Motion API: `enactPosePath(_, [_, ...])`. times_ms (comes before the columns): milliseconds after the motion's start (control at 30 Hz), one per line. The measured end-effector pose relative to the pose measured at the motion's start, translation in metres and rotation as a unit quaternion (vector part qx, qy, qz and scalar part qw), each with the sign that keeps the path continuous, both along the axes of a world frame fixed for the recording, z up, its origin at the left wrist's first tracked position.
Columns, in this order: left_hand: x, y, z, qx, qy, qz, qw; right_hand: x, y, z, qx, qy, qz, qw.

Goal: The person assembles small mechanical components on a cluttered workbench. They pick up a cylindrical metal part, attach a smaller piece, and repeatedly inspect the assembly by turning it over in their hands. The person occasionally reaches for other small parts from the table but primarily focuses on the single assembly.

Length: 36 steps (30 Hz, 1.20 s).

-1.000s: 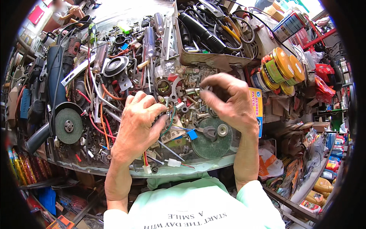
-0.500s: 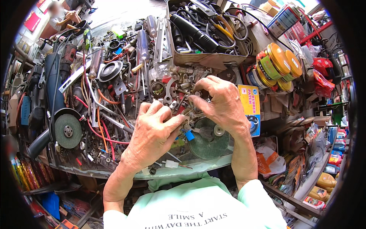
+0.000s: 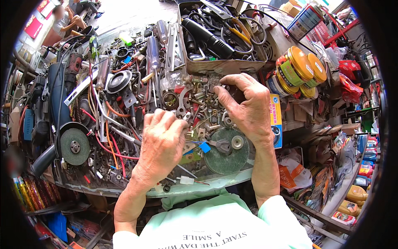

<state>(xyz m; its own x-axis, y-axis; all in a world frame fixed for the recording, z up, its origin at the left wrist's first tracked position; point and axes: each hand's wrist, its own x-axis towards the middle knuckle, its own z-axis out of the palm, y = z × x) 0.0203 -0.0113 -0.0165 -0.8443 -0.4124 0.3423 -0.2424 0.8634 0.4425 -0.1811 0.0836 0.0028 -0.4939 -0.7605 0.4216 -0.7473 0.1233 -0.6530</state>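
Observation:
My left hand (image 3: 161,143) is over the near middle of the cluttered glass-topped bench, its fingers curled in and thumb hidden. A small silvery metal piece (image 3: 187,116) shows by its fingertips; whether they hold it I cannot tell. Farther right, my right hand (image 3: 248,106) reaches into a pile of small bolts and metal fittings (image 3: 201,95), thumb and forefinger apart. Between the hands lie a flat open-end wrench (image 3: 182,101) and a square metal nut (image 3: 201,132). A green grinding disc (image 3: 215,159) rests below my right hand, with a dark metal part and a round washer on it.
An angle grinder (image 3: 74,145) lies at left among wires and tools. Behind the pile stand screwdrivers (image 3: 153,54) and a metal box (image 3: 226,66) full of cables and pliers. Yellow-lidded cans (image 3: 299,64) and a yellow-blue box (image 3: 276,120) are at right. A person (image 3: 64,20) sits far left.
My right hand has shifted away and slightly right, uncovering more of the fittings. My left hand has drawn back left, and its fingers have curled in.

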Motion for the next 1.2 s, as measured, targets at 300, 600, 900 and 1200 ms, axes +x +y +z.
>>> enactPosePath(300, [0.003, -0.002, 0.005, 0.027, 0.027, 0.002, 0.999, -0.001, 0.001, 0.002, 0.009, -0.005, -0.002, 1.0])
enactPosePath(600, [-0.003, 0.007, 0.0, 0.007, 0.018, -0.043, 0.999, 0.003, 0.0, 0.001, 0.006, -0.017, 0.005, 1.0])
enactPosePath(900, [-0.002, 0.003, 0.0, 0.062, 0.112, 0.014, 0.992, 0.01, -0.001, 0.003, -0.022, -0.134, 0.014, 0.991])
enactPosePath(1200, [0.013, -0.013, 0.01, 0.776, 0.28, -0.02, 0.565, 0.045, 0.001, 0.009, -0.133, -0.17, 0.118, 0.969])
